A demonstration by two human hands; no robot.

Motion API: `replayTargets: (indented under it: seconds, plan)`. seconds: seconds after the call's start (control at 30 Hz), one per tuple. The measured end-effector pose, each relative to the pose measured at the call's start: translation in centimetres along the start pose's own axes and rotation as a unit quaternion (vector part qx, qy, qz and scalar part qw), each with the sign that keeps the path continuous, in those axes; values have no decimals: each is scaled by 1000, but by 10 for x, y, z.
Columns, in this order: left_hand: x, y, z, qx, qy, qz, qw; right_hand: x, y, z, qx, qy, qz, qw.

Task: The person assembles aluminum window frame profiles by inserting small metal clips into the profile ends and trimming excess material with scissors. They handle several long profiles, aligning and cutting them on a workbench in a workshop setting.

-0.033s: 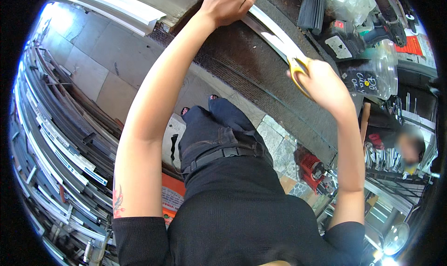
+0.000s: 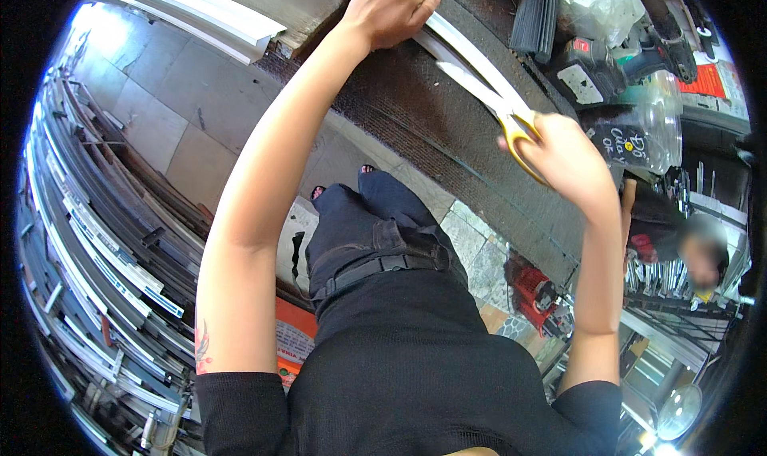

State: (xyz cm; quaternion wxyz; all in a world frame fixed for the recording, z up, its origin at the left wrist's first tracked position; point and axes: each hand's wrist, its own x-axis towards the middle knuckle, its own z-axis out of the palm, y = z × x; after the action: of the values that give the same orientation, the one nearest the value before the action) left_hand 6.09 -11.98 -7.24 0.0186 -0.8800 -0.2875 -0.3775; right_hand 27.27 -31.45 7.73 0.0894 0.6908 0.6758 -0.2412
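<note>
At the top, my left hand (image 2: 390, 13) is closed at the upper end of a narrow white strip (image 2: 467, 47), which runs down to the right along a dark work surface (image 2: 415, 97). My right hand (image 2: 574, 162) grips a pair of scissors (image 2: 511, 120) by yellow handles, with fingers through the loops. The pale blades point up and to the left, beside the strip, and one blade stands apart from it. Where the strip meets the scissors it is hard to separate from the other blade.
Long metal profiles (image 2: 104, 240) fill racks on the left. White channel pieces (image 2: 200, 13) lie at upper left. A cordless drill (image 2: 651, 61), a clear plastic jar (image 2: 647, 136) and a plastic bag (image 2: 599, 9) crowd the right. Another person (image 2: 703, 252) is at far right; a red tool (image 2: 531, 288) sits below.
My right hand and the scissors have moved slightly down and to the right. The visible blade stands farther from the strip. My left hand has stayed nearly in place.
</note>
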Motion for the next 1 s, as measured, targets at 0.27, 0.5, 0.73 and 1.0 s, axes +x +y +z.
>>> replayTargets:
  seconds: [0.27, 0.5, 0.73, 1.0]
  plan:
    - [-19, 22, -8, 50, -43, -131, 989, 48, 54, -18, 73, 224, -28, 972]
    - [-36, 47, -48, 128, 34, -311, 941, 124, 40, 29, -74, 423, -78, 900]
    - [-66, 45, -43, 221, -83, -428, 873, 122, 9, 52, 130, 207, -251, 936]
    - [-70, 46, -32, 234, -66, -433, 868, 176, -24, 46, 163, 203, -302, 917]
